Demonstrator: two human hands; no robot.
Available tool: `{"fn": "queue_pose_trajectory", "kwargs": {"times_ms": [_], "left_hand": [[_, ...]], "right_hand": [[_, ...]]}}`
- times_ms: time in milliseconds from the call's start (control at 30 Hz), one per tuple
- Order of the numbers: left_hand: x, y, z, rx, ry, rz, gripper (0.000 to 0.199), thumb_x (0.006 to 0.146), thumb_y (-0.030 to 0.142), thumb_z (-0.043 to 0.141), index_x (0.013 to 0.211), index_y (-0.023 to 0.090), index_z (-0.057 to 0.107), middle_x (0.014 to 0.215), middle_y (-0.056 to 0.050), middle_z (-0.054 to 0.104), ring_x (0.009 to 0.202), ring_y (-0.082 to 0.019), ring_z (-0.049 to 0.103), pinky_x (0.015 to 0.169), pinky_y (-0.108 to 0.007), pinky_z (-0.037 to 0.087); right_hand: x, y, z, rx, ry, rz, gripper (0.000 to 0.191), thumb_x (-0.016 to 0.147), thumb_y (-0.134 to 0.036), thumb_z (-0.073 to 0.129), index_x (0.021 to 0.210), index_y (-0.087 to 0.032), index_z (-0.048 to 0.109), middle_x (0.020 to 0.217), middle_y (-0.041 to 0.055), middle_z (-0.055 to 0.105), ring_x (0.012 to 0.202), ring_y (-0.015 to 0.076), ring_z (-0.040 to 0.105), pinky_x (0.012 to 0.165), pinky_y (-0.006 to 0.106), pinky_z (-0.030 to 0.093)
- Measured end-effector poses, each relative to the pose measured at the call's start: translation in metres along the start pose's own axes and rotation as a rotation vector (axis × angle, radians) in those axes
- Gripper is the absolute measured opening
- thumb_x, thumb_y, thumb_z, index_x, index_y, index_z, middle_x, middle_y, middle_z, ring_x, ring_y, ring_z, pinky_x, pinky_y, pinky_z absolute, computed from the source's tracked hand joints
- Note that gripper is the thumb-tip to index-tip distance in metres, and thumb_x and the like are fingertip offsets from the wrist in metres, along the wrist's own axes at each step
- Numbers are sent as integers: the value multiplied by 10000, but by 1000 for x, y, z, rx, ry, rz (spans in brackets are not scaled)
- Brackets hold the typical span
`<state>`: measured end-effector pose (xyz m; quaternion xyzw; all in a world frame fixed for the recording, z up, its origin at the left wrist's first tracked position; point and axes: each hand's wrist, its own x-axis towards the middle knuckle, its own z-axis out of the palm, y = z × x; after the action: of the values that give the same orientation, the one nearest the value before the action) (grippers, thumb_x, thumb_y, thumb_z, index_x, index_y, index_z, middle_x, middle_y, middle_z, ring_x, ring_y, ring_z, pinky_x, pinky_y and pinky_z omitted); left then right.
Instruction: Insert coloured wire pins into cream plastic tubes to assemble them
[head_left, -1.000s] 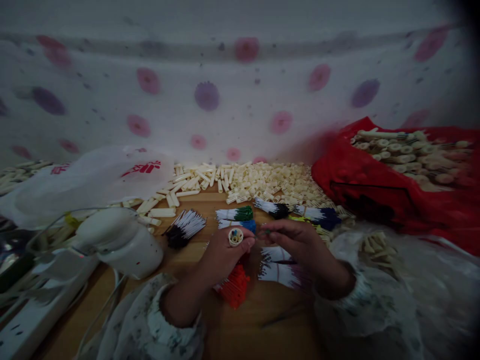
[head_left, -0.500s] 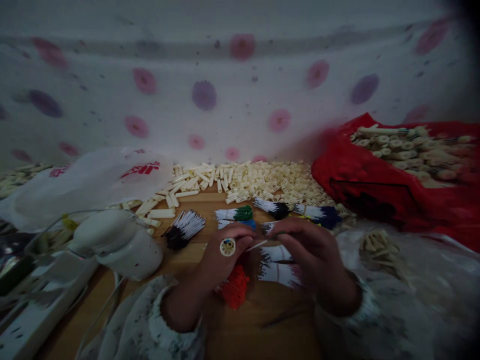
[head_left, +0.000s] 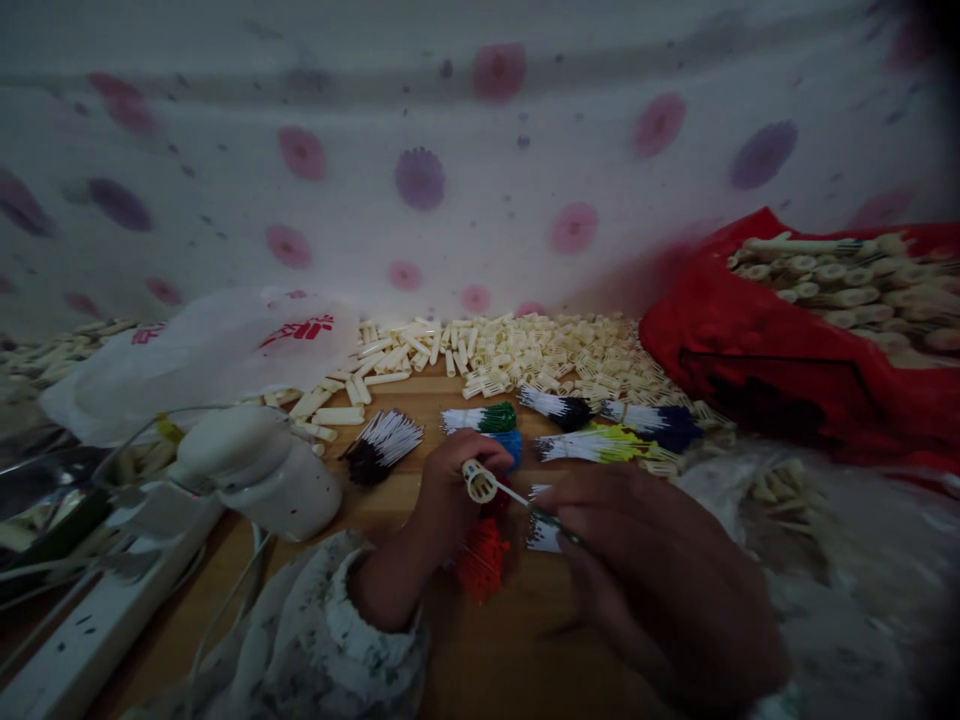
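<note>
My left hand (head_left: 453, 490) is closed round a cream slotted plastic pen part (head_left: 480, 482), its round open end turned toward me. In my right hand (head_left: 660, 570), closed between thumb and fingers, is a thin white pen refill (head_left: 516, 493) with a dark greenish end; its other end reaches the rim of the part. Whether it has entered a slot I cannot tell. Below my left hand lies a bundle of red refills (head_left: 482, 560). Green refills (head_left: 480, 417), blue refills (head_left: 510, 446) and yellow refills (head_left: 600, 442) lie just beyond the hands.
Black-ended refills (head_left: 381, 446) lie left. A heap of cream plastic pieces (head_left: 540, 355) spans the back. A red bag (head_left: 697, 340) of assembled parts stands right, above a clear plastic bag (head_left: 840, 540). At left are a white device (head_left: 262, 475), a power strip (head_left: 97, 610) and a white bag (head_left: 202, 345).
My right hand has come nearer and lower, now pointing the refill at the pen part. The part in my left hand has tilted and shifted slightly right. The view has turned a little left.
</note>
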<state>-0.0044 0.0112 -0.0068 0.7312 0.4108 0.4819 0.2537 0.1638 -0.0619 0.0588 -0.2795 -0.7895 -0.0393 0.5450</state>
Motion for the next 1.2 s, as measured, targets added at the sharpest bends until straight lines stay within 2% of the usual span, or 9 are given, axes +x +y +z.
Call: {"fn": "queue_pose_trajectory", "kwargs": {"times_ms": [133, 233, 367, 700, 867, 1000, 1067, 1133, 1200], "left_hand": [[-1, -2, 0, -47, -7, -18, 121, 779, 194, 599, 660, 173, 610, 687, -6, 613, 664, -151, 554, 645, -255, 434], [0, -3, 0, -56, -3, -25, 134, 795, 242, 603, 679, 176, 614, 697, -11, 619, 667, -159, 555, 647, -267, 436], [1, -2, 0, -18, -33, -12, 184, 809, 262, 589, 649, 175, 611, 659, -10, 605, 653, -161, 546, 646, -271, 425], [1, 2, 0, 3, -35, -29, 137, 782, 214, 590, 655, 171, 616, 667, -9, 612, 651, -158, 546, 640, -267, 421], [1, 2, 0, 27, -41, 1, 167, 802, 256, 587, 656, 179, 612, 675, -13, 606, 670, -170, 550, 658, -282, 419], [-1, 0, -2, 78, -62, 76, 198, 832, 371, 575, 799, 186, 639, 772, -34, 611, 763, -206, 552, 713, -316, 419], [-2, -1, -5, 110, -99, 108, 333, 836, 498, 555, 944, 191, 628, 882, -59, 603, 855, -235, 545, 772, -344, 420], [-4, -1, -8, 124, -150, 138, 498, 856, 609, 457, 1113, 197, 570, 1012, -90, 573, 947, -257, 523, 837, -371, 411], [-5, 0, -11, 127, -180, 171, 549, 905, 611, 325, 1234, 204, 489, 1110, -111, 533, 1025, -263, 490, 895, -387, 388]], "right_hand": [[-2, 2, 1, 2, -54, 71, 312, 773, -77, 574, 1020, -267, 595, 869, 47, 736, 823, 194, 699, 723, 322, 582], [-2, 1, 0, 14, -47, 96, 312, 770, -66, 562, 1013, -259, 590, 873, 54, 737, 814, 192, 699, 713, 319, 583], [-3, 1, 0, -8, -56, 66, 290, 768, -55, 572, 999, -231, 579, 878, 67, 735, 820, 182, 695, 721, 296, 574], [-6, -2, -3, -58, -79, 58, 312, 773, -61, 583, 1019, -246, 536, 865, 52, 721, 845, 181, 680, 745, 291, 564], [-9, 2, 8, -64, -65, 80, 266, 771, -57, 576, 971, -232, 568, 892, 53, 719, 872, 181, 672, 762, 296, 559], [-15, 13, 23, -82, -30, 122, 209, 801, -90, 584, 972, -211, 592, 891, 58, 699, 841, 181, 653, 749, 323, 549], [-17, 20, 27, -86, -21, 154, 183, 822, -102, 572, 964, -212, 605, 901, 58, 685, 839, 181, 641, 736, 333, 542], [-19, 26, 29, -88, -5, 171, 184, 827, -94, 563, 958, -208, 623, 922, 60, 676, 857, 179, 632, 747, 328, 535], [-21, 30, 28, -94, 14, 186, 189, 826, -91, 566, 957, -206, 639, 946, 62, 666, 879, 176, 623, 755, 315, 529]]}}
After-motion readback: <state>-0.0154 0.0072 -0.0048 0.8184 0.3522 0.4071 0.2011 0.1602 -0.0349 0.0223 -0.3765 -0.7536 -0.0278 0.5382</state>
